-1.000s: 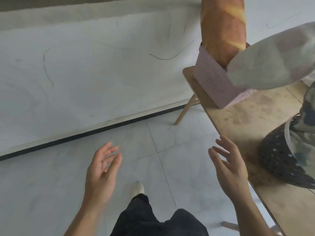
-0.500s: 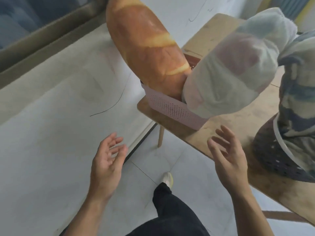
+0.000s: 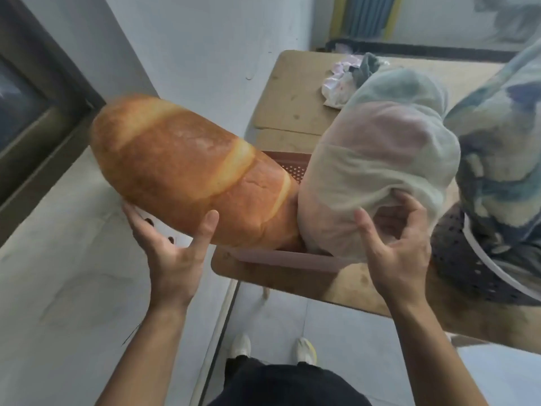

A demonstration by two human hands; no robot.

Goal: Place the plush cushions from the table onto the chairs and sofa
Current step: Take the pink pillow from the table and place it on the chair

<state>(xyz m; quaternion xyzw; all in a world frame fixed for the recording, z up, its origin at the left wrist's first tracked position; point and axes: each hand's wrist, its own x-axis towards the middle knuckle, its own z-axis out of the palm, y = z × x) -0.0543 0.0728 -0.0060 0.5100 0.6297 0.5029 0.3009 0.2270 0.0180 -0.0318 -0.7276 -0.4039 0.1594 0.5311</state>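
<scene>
Golden-brown bread-shaped cushion (image 3: 187, 171) leans out of pink basket (image 3: 281, 257) on wooden table (image 3: 292, 112) | left hand (image 3: 172, 253) cups its underside, thumb against it, fingers spread | right hand (image 3: 395, 247) presses pale pastel cushion (image 3: 380, 159) beside it, not closed around it

Both hands now up against bread cushion (image 3: 181, 168) and pastel cushion (image 3: 377, 171).

1. Bread cushion (image 3: 187, 171) and pale cushion (image 3: 377, 177) stand side by side in a basket (image 3: 281, 259) on the table (image 3: 292, 98).
2. A third cushion (image 3: 503, 148) stands right of them.
</scene>
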